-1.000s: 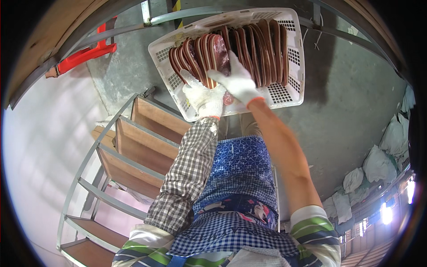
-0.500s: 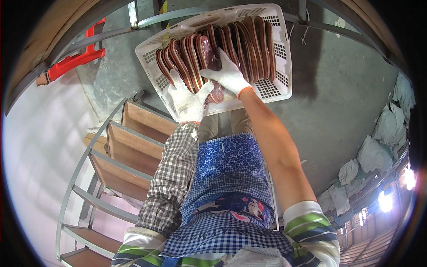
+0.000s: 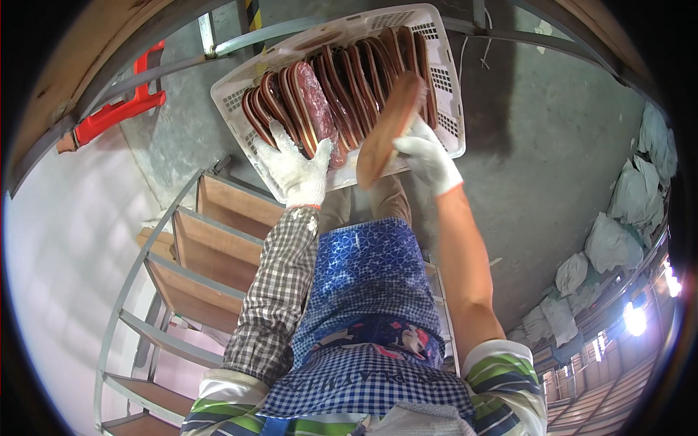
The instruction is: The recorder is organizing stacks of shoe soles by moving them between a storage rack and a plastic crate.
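Note:
A white plastic basket (image 3: 342,24) holds a row of reddish-brown shoe soles (image 3: 350,87) with pale edges, standing on their sides. Out of it, my right hand (image 3: 427,155), in a white glove, has lifted one brown shoe sole (image 3: 390,131). This sole is tilted and slightly blurred over the right front of the basket. My left hand (image 3: 294,168), also gloved, rests against the near ends of the soles at the left, its fingers spread. Close to its thumb lies a sole with a shiny, mottled dark-red face (image 3: 318,109).
A metal rack with wooden shelves (image 3: 218,243) stands at my left, below the basket. Beyond it is a red plastic object (image 3: 120,116) by the wall. A grey metal bar (image 3: 291,27) runs behind the basket. White sacks (image 3: 611,243) line the far right.
My right hand has moved from among the soles to the right and toward me, drawing out one sole. My left hand has stayed by the left soles. The basket appears slightly farther left in view.

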The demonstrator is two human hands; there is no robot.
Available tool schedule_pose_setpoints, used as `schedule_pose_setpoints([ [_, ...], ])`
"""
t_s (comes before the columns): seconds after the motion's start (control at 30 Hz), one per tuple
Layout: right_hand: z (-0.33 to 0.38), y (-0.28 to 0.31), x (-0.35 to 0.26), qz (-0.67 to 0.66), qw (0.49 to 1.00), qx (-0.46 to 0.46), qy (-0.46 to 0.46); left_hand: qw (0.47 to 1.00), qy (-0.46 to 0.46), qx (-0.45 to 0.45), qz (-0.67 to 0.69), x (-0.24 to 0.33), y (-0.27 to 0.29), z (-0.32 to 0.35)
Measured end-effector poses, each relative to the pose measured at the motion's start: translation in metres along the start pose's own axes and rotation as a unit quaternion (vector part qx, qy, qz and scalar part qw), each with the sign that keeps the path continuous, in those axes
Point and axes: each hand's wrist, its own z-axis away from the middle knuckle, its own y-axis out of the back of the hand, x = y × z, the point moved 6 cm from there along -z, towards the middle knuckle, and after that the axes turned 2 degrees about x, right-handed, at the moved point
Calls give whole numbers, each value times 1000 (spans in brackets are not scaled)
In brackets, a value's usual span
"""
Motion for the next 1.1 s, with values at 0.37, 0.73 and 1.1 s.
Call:
schedule_pose_setpoints([
  [0.37,64,44,-26,-227,954,195,-11,996,-54,60,40,21,-3,0],
  [0.73,132,65,-47,95,905,392,135,861,-471,-192,-17,215,-116,-26],
  [1.1,177,50,-66,190,893,402,72,845,-444,-231,-190,192,-158,-48],
])
